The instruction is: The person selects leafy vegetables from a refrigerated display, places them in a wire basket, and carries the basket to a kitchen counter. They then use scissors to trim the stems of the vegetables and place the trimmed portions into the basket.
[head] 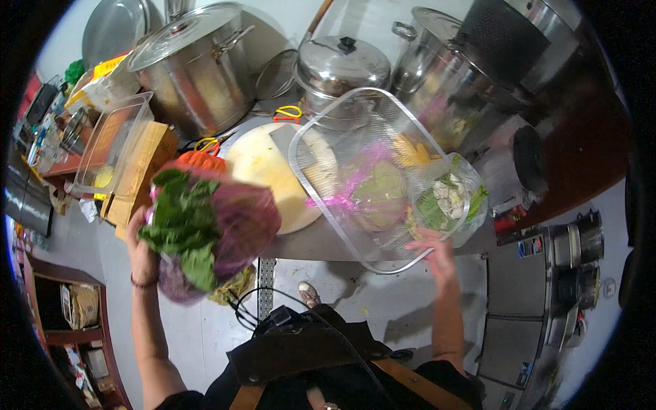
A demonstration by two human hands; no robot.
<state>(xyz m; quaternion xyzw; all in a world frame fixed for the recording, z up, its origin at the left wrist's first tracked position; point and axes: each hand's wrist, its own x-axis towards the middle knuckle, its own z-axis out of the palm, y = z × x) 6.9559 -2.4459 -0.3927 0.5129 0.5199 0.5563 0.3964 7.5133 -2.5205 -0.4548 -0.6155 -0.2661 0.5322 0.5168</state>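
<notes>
My left hand (pixel 139 251) grips a thin pink-purple plastic bag (pixel 251 220) together with a bunch of dark leafy greens (pixel 179 225), held up left of the round cutting board (pixel 256 169). The bag and leaves are slightly blurred. My right hand (pixel 438 251) has hold of the near right rim of a rectangular metal mesh basket (pixel 328 223), tilted over the counter. Through the mesh show a knotted pink bag of greens (pixel 376 192) and a clear bag (pixel 451 200) with green leaves and something whitish. A cleaver (pixel 292 146) lies on the board, partly behind the basket.
Large steel stockpots (pixel 200 82) and a lidded steel pot (pixel 343 66) line the wall. Yellow-handled scissors (pixel 207 145) lie beside an orange-red bundle (pixel 202 161). At left are a clear plastic tub (pixel 115 143) and a cardboard box (pixel 138 174). Below the counter, a bin-like opening holds vegetable scraps (pixel 236 289).
</notes>
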